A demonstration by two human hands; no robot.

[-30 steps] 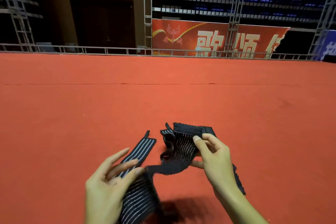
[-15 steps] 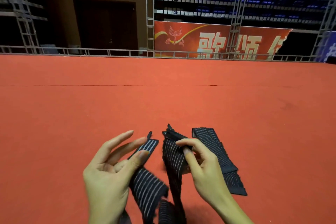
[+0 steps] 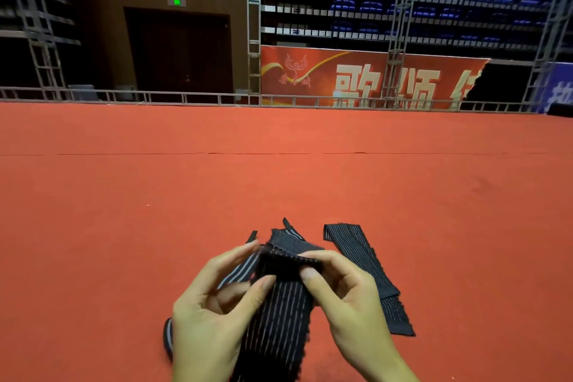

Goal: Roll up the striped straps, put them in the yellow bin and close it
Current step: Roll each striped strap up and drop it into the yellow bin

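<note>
A black strap with thin pale stripes runs from the bottom of the head view up to both hands, its top end folded over into a short flap. My left hand pinches its left edge between thumb and fingers. My right hand pinches the folded end from the right. A second striped strap lies flat on the red carpet to the right. Part of a grey-striped strap shows behind my left fingers. No yellow bin is in view.
Red carpet stretches ahead to a low metal rail. Beyond it stand truss towers, a red banner, a dark doorway and rows of blue seats.
Both hands have come together on one strap and its top end is now folded over. The strap on the right has been let go and lies flat on the carpet.
</note>
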